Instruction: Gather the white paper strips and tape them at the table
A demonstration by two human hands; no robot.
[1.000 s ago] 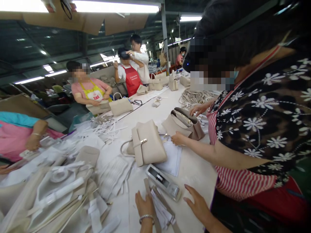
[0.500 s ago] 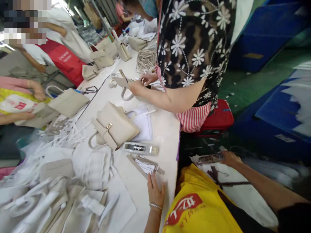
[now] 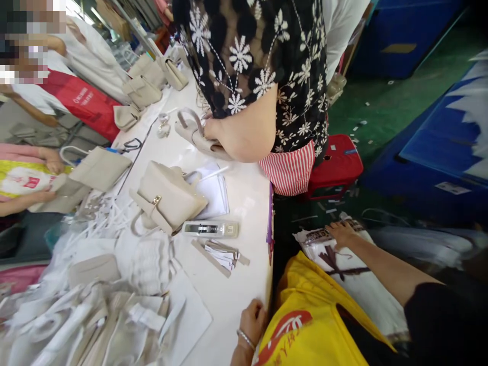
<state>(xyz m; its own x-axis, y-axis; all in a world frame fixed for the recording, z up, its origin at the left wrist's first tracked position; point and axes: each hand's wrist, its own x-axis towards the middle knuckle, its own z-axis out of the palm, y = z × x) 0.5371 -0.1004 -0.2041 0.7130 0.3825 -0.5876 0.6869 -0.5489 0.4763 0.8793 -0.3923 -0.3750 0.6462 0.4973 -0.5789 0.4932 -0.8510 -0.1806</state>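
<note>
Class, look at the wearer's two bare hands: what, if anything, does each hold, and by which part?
The left hand grips the near edge of the white worktable. The right hand rests on a white printed sack below; whether it grasps it cannot be told.

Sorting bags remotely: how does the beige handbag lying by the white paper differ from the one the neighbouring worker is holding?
The near handbag lies flat on the table, untouched, its gold-clasped strap facing up. The far handbag is in a co-worker's hand, handle raised, mostly hidden behind the arm. The near one looks larger, being closer. Both are beige.

One head-worn camera looks steeply down, close over the table edge [image 3: 263,244].
</note>
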